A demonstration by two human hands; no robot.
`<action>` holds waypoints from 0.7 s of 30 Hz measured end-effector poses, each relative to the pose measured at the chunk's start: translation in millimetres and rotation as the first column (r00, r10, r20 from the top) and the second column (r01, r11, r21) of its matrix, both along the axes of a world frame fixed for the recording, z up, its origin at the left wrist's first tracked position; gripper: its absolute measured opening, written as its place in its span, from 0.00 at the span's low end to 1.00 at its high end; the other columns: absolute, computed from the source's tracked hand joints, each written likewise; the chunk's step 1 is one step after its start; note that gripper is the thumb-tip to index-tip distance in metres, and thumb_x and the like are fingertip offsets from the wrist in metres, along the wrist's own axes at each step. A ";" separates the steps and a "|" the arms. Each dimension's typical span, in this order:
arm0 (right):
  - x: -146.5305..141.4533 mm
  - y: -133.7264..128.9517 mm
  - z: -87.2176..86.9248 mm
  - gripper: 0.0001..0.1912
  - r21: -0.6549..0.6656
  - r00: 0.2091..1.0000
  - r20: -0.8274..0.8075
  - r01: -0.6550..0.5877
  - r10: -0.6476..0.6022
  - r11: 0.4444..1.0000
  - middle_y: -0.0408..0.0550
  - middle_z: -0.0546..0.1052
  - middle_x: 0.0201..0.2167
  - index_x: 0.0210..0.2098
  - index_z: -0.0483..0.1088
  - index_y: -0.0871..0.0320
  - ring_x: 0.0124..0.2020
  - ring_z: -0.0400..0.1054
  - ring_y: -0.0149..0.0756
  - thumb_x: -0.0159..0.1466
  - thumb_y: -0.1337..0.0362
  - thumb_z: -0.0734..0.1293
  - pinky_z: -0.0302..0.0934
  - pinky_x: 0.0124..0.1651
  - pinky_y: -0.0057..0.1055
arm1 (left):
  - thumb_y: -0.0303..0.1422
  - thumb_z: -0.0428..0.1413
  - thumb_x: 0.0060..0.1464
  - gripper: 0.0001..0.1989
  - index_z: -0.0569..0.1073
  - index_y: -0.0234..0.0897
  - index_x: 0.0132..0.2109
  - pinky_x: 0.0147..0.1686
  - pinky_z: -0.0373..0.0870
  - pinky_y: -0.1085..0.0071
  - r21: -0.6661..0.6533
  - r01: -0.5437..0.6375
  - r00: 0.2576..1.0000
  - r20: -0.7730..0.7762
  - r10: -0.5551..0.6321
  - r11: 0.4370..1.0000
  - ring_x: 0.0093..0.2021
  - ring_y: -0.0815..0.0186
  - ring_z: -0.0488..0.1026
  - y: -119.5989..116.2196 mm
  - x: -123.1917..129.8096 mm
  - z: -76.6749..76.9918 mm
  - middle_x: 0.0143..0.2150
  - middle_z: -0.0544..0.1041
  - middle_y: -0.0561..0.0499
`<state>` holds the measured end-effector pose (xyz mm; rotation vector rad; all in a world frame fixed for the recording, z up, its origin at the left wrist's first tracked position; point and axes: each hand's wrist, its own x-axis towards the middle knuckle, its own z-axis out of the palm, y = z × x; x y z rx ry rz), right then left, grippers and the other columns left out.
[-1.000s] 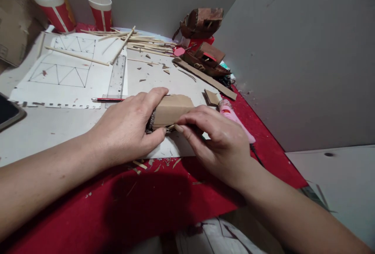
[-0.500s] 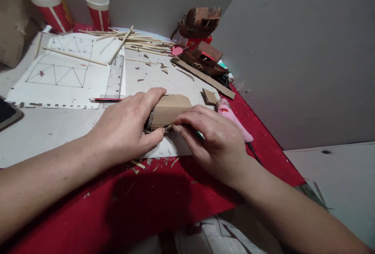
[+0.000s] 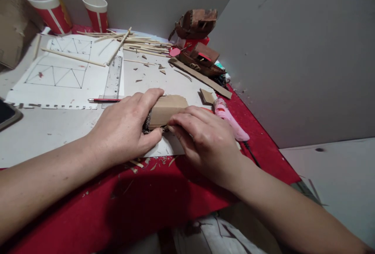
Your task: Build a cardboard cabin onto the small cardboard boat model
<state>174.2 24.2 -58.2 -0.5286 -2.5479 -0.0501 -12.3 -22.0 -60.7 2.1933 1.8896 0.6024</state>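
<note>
A small brown cardboard piece [image 3: 168, 109] with a curved top and a dark corrugated left end lies near the front edge of the white board. My left hand [image 3: 131, 121] grips its left end, fingers over the top and thumb at the lower front. At the piece's lower front edge, my right hand [image 3: 202, 137] has thumb and index finger pinched together; whatever is between the fingertips is hidden. To the right of that hand lies a pink glue gun [image 3: 231, 120], its dark cable running toward the front.
Wooden sticks [image 3: 146, 45], paper drawings [image 3: 55, 76], a clear ruler [image 3: 113, 76] and a pencil [image 3: 104, 100] lie behind and left. Two brown boat models [image 3: 199, 59] and a cardboard strip [image 3: 202, 77] are at the back right. Two red-white cups [image 3: 97, 14] stand behind.
My right fingertips have moved slightly left along the piece's lower edge, and the thin strip seen at them earlier is now mostly hidden. The whole view has shifted a little.
</note>
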 end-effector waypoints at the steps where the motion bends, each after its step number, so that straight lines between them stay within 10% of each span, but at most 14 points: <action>1: -0.2 -0.1 -0.6 0.08 -0.003 1.000 -0.002 -0.004 0.004 1.000 0.54 0.75 0.30 0.32 0.71 0.62 0.32 0.69 0.43 0.64 0.75 0.61 0.64 0.35 0.37 | 0.40 0.53 0.52 0.33 0.60 0.40 0.64 0.46 0.72 0.55 -0.002 -0.002 1.000 -0.008 0.002 1.000 0.50 0.49 0.74 -0.3 0.3 0.3 0.53 0.75 0.43; 21: 6.2 0.9 0.6 0.07 -0.157 0.991 -0.130 -0.002 -0.018 0.988 0.47 0.78 0.33 0.41 0.69 0.56 0.35 0.73 0.36 0.64 0.72 0.67 0.67 0.38 0.32 | 0.40 0.51 0.53 0.32 0.59 0.39 0.64 0.46 0.71 0.56 -0.012 -0.022 1.000 -0.018 0.022 1.000 0.50 0.50 0.74 -0.5 1.6 2.6 0.53 0.76 0.42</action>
